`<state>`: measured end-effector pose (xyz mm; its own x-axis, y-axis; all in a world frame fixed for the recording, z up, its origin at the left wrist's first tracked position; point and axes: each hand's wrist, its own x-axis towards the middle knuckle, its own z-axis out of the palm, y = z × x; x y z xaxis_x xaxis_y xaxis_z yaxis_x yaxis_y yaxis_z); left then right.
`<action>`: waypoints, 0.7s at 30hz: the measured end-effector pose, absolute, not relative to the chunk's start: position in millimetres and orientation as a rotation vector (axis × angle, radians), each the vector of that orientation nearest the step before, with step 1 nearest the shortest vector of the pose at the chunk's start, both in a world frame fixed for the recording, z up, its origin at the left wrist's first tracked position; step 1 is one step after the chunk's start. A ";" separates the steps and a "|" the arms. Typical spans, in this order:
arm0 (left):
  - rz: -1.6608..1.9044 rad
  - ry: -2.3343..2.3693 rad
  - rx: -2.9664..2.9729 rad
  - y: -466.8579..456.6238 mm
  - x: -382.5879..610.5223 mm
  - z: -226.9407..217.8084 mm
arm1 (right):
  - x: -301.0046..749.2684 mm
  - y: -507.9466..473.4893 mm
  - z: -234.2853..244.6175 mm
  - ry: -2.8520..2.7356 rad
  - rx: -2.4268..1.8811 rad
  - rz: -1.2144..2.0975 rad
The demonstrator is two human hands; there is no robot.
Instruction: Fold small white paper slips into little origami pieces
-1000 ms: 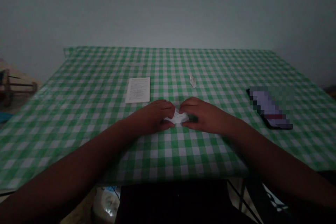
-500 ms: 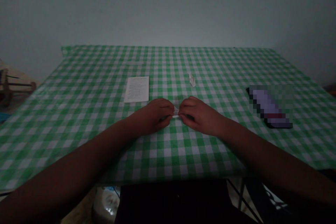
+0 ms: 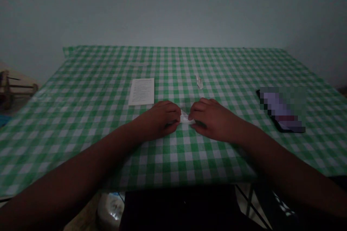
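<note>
Both my hands rest on the green-and-white checked tablecloth (image 3: 81,122) near the table's middle. My left hand (image 3: 159,118) and my right hand (image 3: 210,119) face each other, fingers curled, each pinching one end of a small folded piece of white paper (image 3: 185,117) that lies between them on the cloth. Only a short strip of the paper shows between the fingertips.
A printed white sheet (image 3: 141,91) lies just beyond my left hand. A small folded white paper shape (image 3: 199,81) sits further back. A dark phone (image 3: 282,110) lies at the right. Wooden furniture (image 3: 11,88) stands off the table's left.
The paper between my fingers looks narrower than a second ago. My right hand has shifted slightly to the right, so a little more paper shows than half a second ago.
</note>
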<state>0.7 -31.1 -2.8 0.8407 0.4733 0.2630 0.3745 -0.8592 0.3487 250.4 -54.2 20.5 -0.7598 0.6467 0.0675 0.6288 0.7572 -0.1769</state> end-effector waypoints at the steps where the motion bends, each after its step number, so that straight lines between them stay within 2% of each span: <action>1: 0.508 0.643 2.737 -31.2 0.7 -3.0 | 248.1 -54.9 18.4 -2.820 -1.020 0.240; 8: 0.521 0.642 2.697 -28.8 0.6 -2.6 | 248.7 -47.6 16.0 -2.768 -1.099 0.387; 12: 0.560 0.682 2.600 -29.2 0.9 -3.0 | 250.0 -43.6 15.9 -2.691 -0.991 0.481; 21: 0.553 0.726 2.620 -30.8 5.1 -4.9 | 243.3 -39.0 -2.1 -2.538 -1.076 0.435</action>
<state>5.1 -30.8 -4.9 0.7908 0.5494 0.2698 0.4065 -0.8009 0.4397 243.3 -39.0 -2.1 -0.6506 0.7337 0.1963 0.6264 0.6645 -0.4075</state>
